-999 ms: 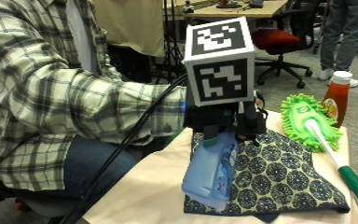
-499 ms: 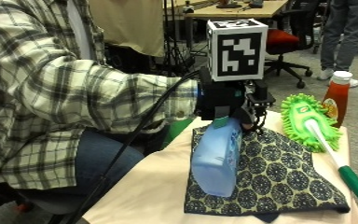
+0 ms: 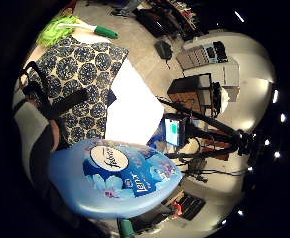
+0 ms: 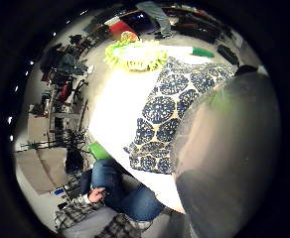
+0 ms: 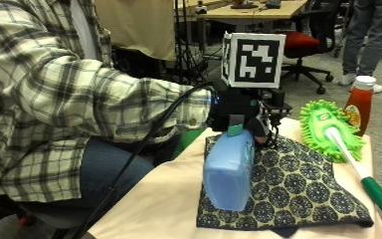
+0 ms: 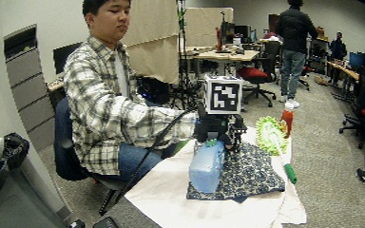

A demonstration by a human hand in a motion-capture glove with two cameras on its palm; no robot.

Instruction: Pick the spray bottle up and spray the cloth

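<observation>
My right hand (image 5: pixel 240 112) is clamped on the neck of the spray bottle (image 5: pixel 229 169), fingers curled round the top by the green trigger. The bottle hangs base down, tilted, its base over the near left part of the cloth (image 5: pixel 297 191); can't tell if it's touching the fabric. In the little finger side view the bottle (image 3: pixel 115 176) fills the space next to my palm, label facing the camera, with the cloth (image 3: pixel 80 84) beyond it.

Edges & room: the cloth lies flat on the table (image 5: pixel 158 199), its left edge w/ bare tabletop beside it toward my lap, near corner close to the table's front edge. Along the cloth's right side lies 1 green duster (image 5: pixel 330 129), fluffy head at the far end, handle running toward the front edge, just beside the fabric. A ketchup bottle (image 5: pixel 360 102) stands behind the duster head, near the far right corner. Open space is on the left & above the cloth.

Vs 0.5 s ago: the bottle hangs more upright, base swung down toward the cloth. Cloth, duster, ketchup bottle look unmoved.
</observation>
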